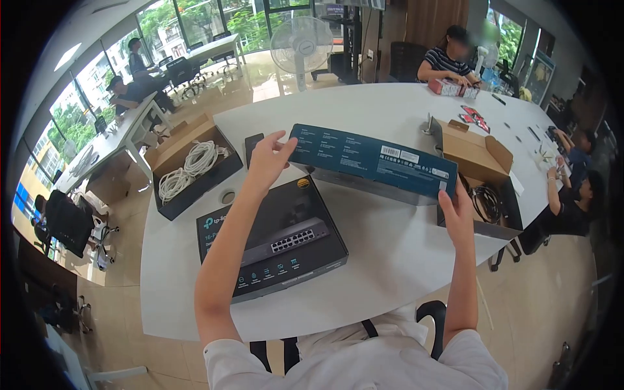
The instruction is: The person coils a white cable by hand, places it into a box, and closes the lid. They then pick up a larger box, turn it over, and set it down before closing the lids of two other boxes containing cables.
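Note:
A long dark teal box [370, 159] with white print and a barcode is tilted above the white table, between my two hands. My left hand [273, 156] touches its left end with the fingers apart. At the right end, my right hand [457, 207] grips the box, the thumb on the printed face and the fingers behind it. Below my left forearm, a black tp-link box [286, 237] with a picture of a network switch lies flat on the table. The undersides of the held box are partly hidden.
An open box [195, 166] of coiled white cables stands at the left, another [484, 188] with black cables at the right. A tape roll [227, 197] and a dark phone-like object [253, 146] lie near. People sit around the far and right table edges [390, 94].

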A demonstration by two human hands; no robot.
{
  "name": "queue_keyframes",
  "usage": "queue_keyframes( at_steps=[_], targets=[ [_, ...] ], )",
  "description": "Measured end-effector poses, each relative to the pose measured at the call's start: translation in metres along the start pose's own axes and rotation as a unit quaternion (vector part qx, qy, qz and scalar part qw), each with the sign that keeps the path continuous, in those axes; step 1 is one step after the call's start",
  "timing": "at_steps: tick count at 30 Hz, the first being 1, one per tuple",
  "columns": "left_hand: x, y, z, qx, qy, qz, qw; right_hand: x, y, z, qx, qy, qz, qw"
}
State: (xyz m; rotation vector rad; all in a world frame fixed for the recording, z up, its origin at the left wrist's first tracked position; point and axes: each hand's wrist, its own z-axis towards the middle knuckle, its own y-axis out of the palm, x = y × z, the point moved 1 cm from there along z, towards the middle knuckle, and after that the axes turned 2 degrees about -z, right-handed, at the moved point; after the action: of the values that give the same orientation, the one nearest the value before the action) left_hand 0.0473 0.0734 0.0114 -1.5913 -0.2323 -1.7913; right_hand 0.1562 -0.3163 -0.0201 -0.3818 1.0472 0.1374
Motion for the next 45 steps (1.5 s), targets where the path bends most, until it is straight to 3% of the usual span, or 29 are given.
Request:
queue_keyframes(
  at_steps=[1,7,12,13,16,22,30,33,34,45],
  targets=[
    [0.003,-0.004,-0.006,0.008,0.015,0.032,0.999,-0.007,0.001,-0.003,0.001,-0.013,0.009,1.000],
    [0.040,-0.054,-0.081,0.076,0.063,-0.079,0.992,-0.031,0.012,-0.010,-0.033,-0.143,0.065,0.987],
    [0.015,-0.101,-0.167,0.148,0.073,-0.065,0.984,-0.040,0.041,-0.022,-0.095,-0.215,0.086,0.968],
    [0.005,-0.104,-0.186,0.163,0.071,-0.064,0.982,-0.041,0.049,-0.029,-0.121,-0.193,0.090,0.970],
    [-0.022,-0.111,-0.243,0.218,0.038,-0.035,0.975,-0.026,0.072,-0.046,-0.143,-0.230,-0.053,0.961],
    [-0.060,-0.123,-0.311,0.251,0.045,0.054,0.965,0.008,0.124,-0.074,-0.180,-0.190,-0.044,0.964],
    [-0.080,-0.110,-0.321,0.335,0.001,0.006,0.942,0.036,0.150,-0.087,-0.170,-0.162,-0.050,0.971],
    [-0.078,-0.098,-0.320,0.320,-0.009,-0.096,0.942,0.035,0.153,-0.094,-0.208,-0.003,0.086,0.974],
    [-0.078,-0.095,-0.319,0.310,-0.016,-0.138,0.941,0.035,0.152,-0.094,-0.211,-0.015,0.083,0.974],
    [-0.081,-0.088,-0.327,0.339,-0.039,-0.080,0.937,0.038,0.149,-0.091,-0.231,-0.066,0.048,0.970]
  ],
)
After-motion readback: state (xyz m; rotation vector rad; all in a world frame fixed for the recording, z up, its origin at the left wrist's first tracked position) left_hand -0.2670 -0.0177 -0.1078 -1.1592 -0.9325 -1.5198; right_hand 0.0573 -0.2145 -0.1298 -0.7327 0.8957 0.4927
